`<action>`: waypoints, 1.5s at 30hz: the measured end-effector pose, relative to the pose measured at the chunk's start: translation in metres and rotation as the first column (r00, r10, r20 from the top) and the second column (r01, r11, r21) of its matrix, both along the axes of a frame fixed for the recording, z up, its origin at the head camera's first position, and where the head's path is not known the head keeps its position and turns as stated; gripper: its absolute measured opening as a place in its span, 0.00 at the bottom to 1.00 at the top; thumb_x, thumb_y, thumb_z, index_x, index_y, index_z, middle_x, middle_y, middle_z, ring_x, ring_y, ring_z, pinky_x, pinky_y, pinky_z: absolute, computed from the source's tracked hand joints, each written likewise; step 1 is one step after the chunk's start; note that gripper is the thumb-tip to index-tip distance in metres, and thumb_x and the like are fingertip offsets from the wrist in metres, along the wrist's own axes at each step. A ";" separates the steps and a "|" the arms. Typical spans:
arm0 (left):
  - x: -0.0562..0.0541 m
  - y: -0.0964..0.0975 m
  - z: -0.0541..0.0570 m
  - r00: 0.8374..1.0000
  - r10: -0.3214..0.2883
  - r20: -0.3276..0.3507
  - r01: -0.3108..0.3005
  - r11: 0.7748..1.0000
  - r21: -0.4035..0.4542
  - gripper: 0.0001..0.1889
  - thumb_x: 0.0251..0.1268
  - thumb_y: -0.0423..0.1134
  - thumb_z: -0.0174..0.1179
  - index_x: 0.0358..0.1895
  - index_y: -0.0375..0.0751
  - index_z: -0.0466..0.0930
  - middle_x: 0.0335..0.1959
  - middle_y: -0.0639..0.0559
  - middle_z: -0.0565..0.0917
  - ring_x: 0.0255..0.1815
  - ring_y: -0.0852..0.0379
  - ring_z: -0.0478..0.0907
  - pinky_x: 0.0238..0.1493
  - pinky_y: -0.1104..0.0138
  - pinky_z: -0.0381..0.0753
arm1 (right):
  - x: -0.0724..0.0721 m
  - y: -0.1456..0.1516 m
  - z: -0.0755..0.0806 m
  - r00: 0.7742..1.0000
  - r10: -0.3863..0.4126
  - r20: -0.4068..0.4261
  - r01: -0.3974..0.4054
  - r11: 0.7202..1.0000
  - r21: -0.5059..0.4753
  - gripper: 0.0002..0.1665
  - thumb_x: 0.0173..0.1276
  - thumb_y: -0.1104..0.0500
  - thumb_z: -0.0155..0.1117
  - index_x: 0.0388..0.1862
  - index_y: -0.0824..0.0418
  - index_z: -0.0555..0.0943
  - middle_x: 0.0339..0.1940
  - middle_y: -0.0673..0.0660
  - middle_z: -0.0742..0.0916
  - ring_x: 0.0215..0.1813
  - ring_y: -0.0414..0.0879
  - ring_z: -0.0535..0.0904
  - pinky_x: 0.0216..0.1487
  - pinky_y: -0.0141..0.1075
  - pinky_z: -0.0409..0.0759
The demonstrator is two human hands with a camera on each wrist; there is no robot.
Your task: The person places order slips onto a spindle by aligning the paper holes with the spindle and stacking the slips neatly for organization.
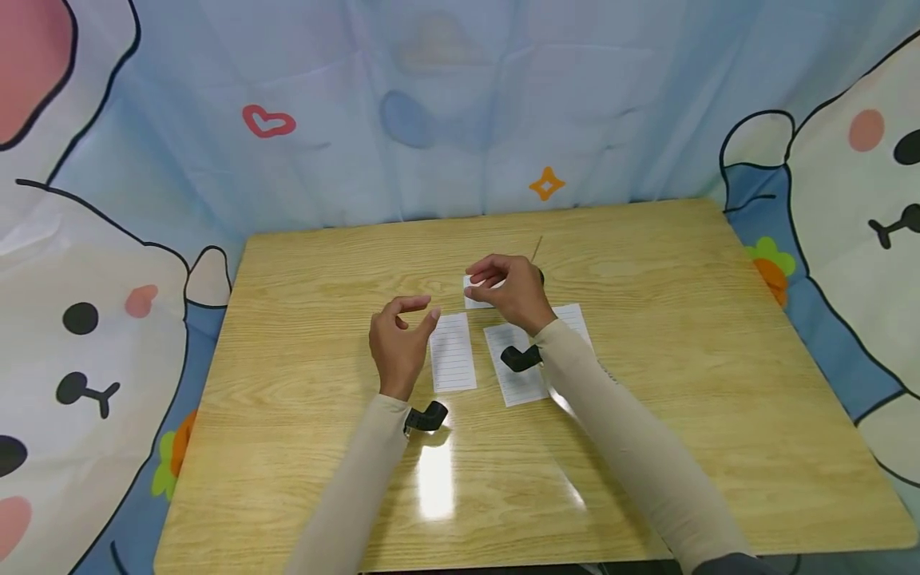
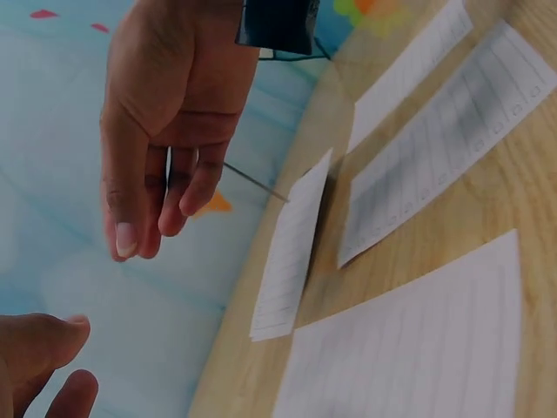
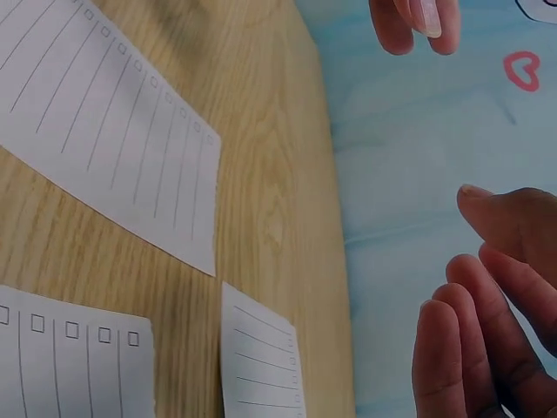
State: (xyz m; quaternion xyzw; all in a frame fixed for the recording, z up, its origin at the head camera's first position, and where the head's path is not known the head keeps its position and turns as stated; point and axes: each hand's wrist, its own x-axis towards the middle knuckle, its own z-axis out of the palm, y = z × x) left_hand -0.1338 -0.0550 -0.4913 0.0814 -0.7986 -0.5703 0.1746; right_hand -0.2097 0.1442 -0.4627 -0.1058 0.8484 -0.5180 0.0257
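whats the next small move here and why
Probably lower the right hand to the farthest lined sheet and pinch its edge. That hand is raised above the table with nothing between its fingers, and in the head view it partly covers that sheet, so it seems well placed. The left hand holds nothing either.

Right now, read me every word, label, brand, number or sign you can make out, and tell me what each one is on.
No readable words, brands or numbers.
Paper sheets: ruled lines and small square boxes, no writing I can make out.
Right sleeve: small dark marks, too small to read.
Backdrop: pictures only, including a red heart and an orange star.
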 end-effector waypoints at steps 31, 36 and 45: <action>0.060 0.016 -0.048 0.956 0.221 0.191 -0.190 0.967 -0.170 0.15 0.52 0.44 0.83 0.43 0.56 0.90 0.42 0.60 0.90 0.41 0.53 0.74 0.38 0.59 0.71 | -0.001 -0.028 -0.041 0.991 0.076 0.111 -0.100 0.968 0.230 0.11 0.62 0.61 0.82 0.44 0.54 0.93 0.41 0.53 0.91 0.42 0.47 0.81 0.44 0.38 0.77; 0.065 0.019 -0.053 0.956 0.233 0.179 -0.190 0.955 -0.227 0.17 0.49 0.45 0.84 0.43 0.57 0.90 0.42 0.59 0.89 0.44 0.51 0.77 0.38 0.55 0.76 | -0.003 -0.030 -0.045 0.993 0.071 0.098 -0.096 0.955 0.282 0.10 0.62 0.62 0.83 0.43 0.55 0.93 0.40 0.53 0.92 0.39 0.46 0.80 0.43 0.37 0.76; 0.066 0.022 -0.058 0.960 0.239 0.145 -0.188 0.936 -0.298 0.18 0.47 0.45 0.86 0.42 0.60 0.89 0.40 0.59 0.88 0.43 0.52 0.78 0.33 0.57 0.76 | -0.004 -0.033 -0.048 0.992 0.079 0.098 -0.108 0.933 0.344 0.09 0.62 0.61 0.82 0.42 0.55 0.93 0.44 0.54 0.94 0.45 0.49 0.86 0.53 0.44 0.82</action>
